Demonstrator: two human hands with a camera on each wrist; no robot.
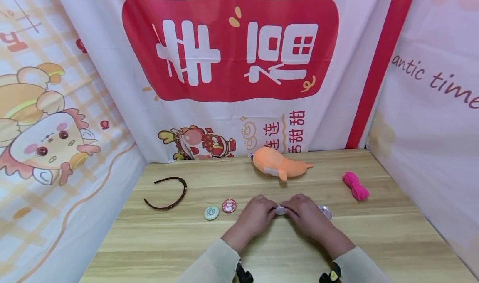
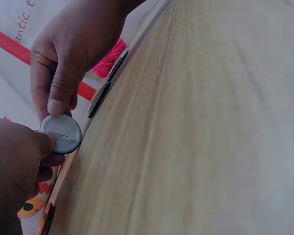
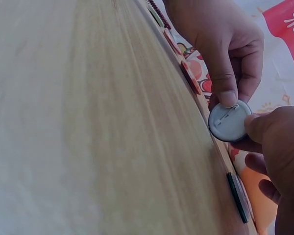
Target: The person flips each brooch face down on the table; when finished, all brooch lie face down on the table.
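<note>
Between my two hands is a round pin badge (image 1: pixel 280 210), its silvery back and clasp pin facing the wrist cameras. My left hand (image 1: pixel 256 213) pinches one edge of the badge (image 3: pixel 229 121), thumb on the metal back. My right hand (image 1: pixel 306 215) pinches the opposite edge, its thumb (image 2: pixel 58 106) also on the back. The badge's front is hidden. Just beyond the right hand, another badge (image 1: pixel 325 212) lies on the table, partly covered by that hand. To the left of the left hand lie a red badge (image 1: pixel 229 205) and a pale green badge (image 1: pixel 211 212).
An orange plush toy (image 1: pixel 278 163) lies at the back of the wooden table (image 1: pixel 157 243). A dark headband (image 1: pixel 183 191) sits at the left, and a bundle of pink yarn (image 1: pixel 355 186) at the right. Printed cloths (image 1: pixel 351 67) hang behind and on both sides.
</note>
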